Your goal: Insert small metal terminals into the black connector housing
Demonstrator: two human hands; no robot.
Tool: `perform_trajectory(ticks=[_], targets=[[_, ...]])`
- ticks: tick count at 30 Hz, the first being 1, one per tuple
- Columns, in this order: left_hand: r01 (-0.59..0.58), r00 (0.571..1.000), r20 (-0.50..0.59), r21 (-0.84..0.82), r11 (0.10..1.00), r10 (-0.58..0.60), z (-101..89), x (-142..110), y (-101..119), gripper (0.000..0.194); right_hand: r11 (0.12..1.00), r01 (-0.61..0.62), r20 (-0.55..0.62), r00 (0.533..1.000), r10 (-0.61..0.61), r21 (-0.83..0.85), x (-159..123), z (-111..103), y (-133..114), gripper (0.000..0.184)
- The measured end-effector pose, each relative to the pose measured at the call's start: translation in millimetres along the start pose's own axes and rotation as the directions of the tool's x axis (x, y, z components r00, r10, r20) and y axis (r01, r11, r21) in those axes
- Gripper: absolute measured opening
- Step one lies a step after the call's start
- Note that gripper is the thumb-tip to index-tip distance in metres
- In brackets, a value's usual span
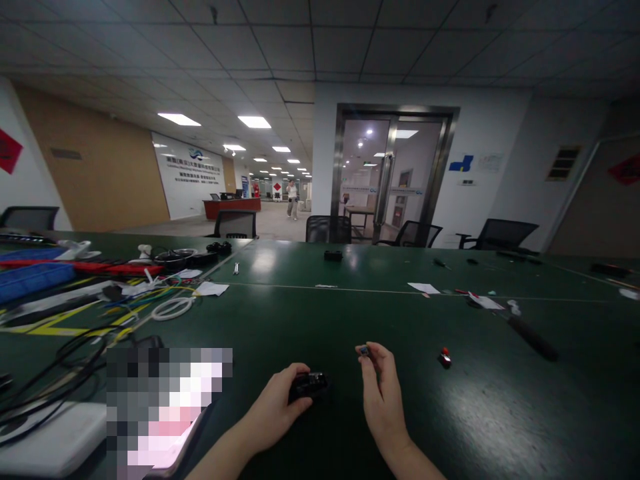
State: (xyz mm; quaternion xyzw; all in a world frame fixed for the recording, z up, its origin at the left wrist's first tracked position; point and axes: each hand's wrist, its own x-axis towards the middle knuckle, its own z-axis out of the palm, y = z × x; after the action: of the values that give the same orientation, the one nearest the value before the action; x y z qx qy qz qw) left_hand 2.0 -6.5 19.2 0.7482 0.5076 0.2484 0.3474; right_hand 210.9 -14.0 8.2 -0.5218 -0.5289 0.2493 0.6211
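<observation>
My left hand (280, 408) grips a small black box-like part (314, 383) low over the green table (280, 327); its exact kind does not show. To the right, my right hand (383, 397) pinches a tiny bluish-grey piece (364, 351) between thumb and fingertips, too small to name. The two held pieces are apart from each other. Farther right on the table lies a small red and black part (445, 358), touched by neither hand.
On the left lie a pixelated phone-like slab (175, 413), a white box (65, 437), black cables (65, 373), a white cable coil (173, 308) and blue trays (35, 280). A dark-handled tool (533, 337) is at right. Chairs (329, 229) line the far edge; a person (292, 199) stands far off.
</observation>
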Motion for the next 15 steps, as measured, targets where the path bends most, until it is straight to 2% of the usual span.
perform_trajectory(ticks=[7,15], targets=[[0.022,1.0,0.014,0.015,1.0,-0.022,-3.5,-2.9,10.0,0.04,1.0,-0.023,0.041,0.999,0.023,-0.005,-0.5,-1.5,-0.7,0.03],[-0.014,1.0,0.0,0.015,1.0,0.014,0.0,-0.3,5.3,0.04,1.0,0.003,0.048,0.999,-0.002,-0.027,-1.7,-0.2,-4.7,0.031]])
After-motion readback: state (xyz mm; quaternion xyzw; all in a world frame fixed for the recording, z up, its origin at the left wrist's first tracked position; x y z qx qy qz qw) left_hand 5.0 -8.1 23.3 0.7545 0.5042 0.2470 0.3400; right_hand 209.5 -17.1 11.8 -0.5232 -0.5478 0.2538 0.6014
